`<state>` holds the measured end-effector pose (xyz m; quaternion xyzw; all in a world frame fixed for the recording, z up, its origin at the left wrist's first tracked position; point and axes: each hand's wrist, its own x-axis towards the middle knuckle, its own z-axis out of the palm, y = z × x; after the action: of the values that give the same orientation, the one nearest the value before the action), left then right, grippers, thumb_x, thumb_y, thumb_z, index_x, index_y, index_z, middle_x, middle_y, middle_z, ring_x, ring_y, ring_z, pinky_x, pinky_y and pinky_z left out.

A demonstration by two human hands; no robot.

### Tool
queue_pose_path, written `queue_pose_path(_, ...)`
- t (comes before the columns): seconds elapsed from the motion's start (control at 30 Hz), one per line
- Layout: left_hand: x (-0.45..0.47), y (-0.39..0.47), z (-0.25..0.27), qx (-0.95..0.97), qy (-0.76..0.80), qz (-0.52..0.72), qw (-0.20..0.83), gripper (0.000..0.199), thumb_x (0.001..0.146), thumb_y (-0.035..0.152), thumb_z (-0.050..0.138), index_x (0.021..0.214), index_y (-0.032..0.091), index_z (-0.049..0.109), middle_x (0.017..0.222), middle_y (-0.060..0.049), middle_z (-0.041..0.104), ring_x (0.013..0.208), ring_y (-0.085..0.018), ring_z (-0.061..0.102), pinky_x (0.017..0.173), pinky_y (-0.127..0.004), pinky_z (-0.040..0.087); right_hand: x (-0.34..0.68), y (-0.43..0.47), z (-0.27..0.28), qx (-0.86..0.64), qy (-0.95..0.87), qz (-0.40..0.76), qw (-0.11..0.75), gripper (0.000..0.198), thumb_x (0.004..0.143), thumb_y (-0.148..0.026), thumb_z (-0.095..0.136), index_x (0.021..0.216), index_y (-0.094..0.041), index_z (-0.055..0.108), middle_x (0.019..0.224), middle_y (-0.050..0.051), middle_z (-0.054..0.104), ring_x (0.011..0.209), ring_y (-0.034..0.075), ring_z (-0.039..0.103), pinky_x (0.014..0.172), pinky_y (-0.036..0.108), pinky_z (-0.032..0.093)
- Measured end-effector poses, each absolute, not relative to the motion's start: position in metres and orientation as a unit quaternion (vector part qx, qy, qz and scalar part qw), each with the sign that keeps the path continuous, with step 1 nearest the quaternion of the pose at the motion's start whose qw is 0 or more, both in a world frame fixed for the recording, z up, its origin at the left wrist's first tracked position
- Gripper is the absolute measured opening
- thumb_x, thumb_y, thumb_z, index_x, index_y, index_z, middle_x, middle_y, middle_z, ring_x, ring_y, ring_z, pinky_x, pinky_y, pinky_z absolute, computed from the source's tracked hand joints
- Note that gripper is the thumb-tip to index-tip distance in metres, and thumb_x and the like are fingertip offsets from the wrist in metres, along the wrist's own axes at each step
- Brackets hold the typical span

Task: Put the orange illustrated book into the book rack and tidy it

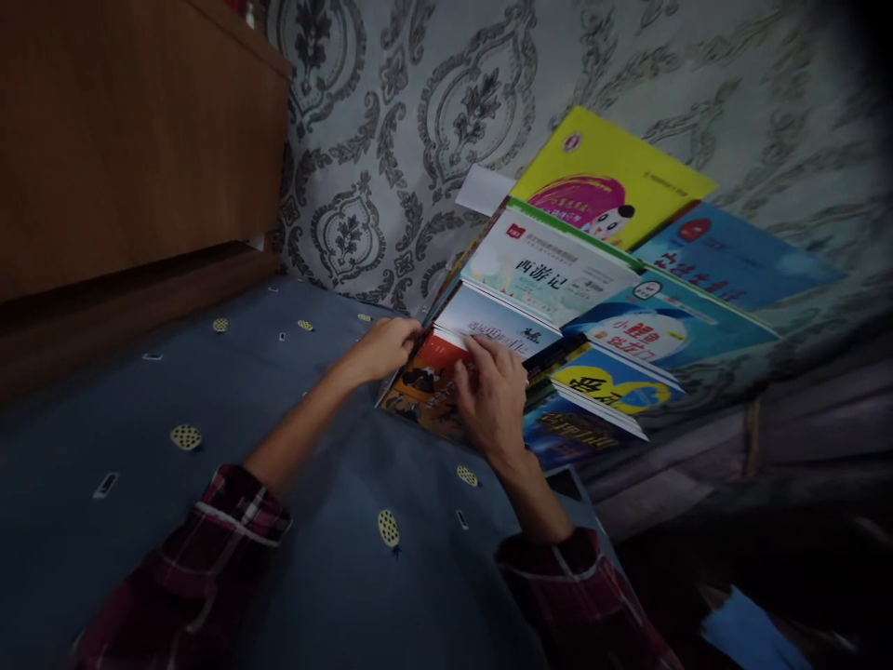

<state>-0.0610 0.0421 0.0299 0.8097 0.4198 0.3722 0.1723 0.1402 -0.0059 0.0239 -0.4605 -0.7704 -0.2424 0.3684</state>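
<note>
Several picture books stand tilted in overlapping tiers against the wall. Lowest on the left is an orange-red book (429,377) with dark figures on its cover. At that book's upper left edge my left hand (385,350) is closed, its fingertips bent round the edge and partly hidden. My right hand (494,391) lies over the right part of the same cover, its fingers apart and slightly bent near the top edge. Directly behind is a pale blue-white book (488,321), then a light book with large dark characters (551,265).
At the back stand a yellow book (648,186) and a blue book (739,256). Right of my hand are a teal book (670,321), a yellow-and-blue book (614,380) and a dark blue book (579,430). A wooden cabinet (139,140) borders the blue patterned tablecloth (335,540).
</note>
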Motion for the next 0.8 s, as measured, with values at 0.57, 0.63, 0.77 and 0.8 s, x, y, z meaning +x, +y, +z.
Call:
queue_pose_path(0.57, -0.058, 0.03, 0.039, 0.831, 0.429, 0.307, 0.179, 0.021, 0.086, 0.015, 0.058, 0.103, 0.012, 0.07, 0.102, -0.011, 0.076, 0.095, -0.024, 0.07, 0.085, -0.032, 0.053, 0.138, -0.009, 0.02, -0.45, -0.774, -0.242, 0.374, 0.042, 0.097, -0.024, 0.048, 0.139, -0.028, 0.055, 0.134, 0.012, 0.059, 0.123, 0.031, 0.053, 0.102, 0.056, 0.044)
queue_pose_path(0.63, -0.057, 0.031, 0.037, 0.826, 0.437, 0.31, 0.174, 0.021, 0.088, 0.018, 0.059, 0.105, 0.011, 0.07, 0.103, -0.012, 0.075, 0.096, -0.024, 0.069, 0.086, -0.033, 0.052, 0.143, -0.021, 0.012, -0.455, -0.751, -0.242, 0.412, 0.047, 0.098, -0.025, 0.048, 0.144, -0.029, 0.048, 0.148, 0.013, 0.047, 0.137, 0.032, 0.044, 0.109, 0.06, 0.039)
queue_pose_path(0.77, -0.055, 0.032, 0.033, 0.824, 0.446, 0.316, 0.15, 0.021, 0.089, 0.021, 0.06, 0.105, 0.011, 0.07, 0.106, -0.013, 0.074, 0.099, -0.025, 0.068, 0.089, -0.034, 0.051, 0.161, -0.048, -0.027, -0.531, -0.657, -0.193, 0.498, 0.061, 0.098, -0.034, 0.05, 0.155, -0.024, 0.031, 0.156, 0.017, 0.035, 0.147, 0.033, 0.034, 0.116, 0.063, 0.032)
queue_pose_path(0.8, -0.055, 0.032, 0.032, 0.824, 0.446, 0.317, 0.148, 0.021, 0.089, 0.021, 0.06, 0.105, 0.012, 0.07, 0.106, -0.013, 0.074, 0.099, -0.025, 0.068, 0.089, -0.034, 0.051, 0.166, -0.052, -0.039, -0.548, -0.642, -0.155, 0.513, 0.063, 0.097, -0.038, 0.051, 0.155, -0.022, 0.031, 0.155, 0.018, 0.038, 0.145, 0.033, 0.036, 0.115, 0.062, 0.033)
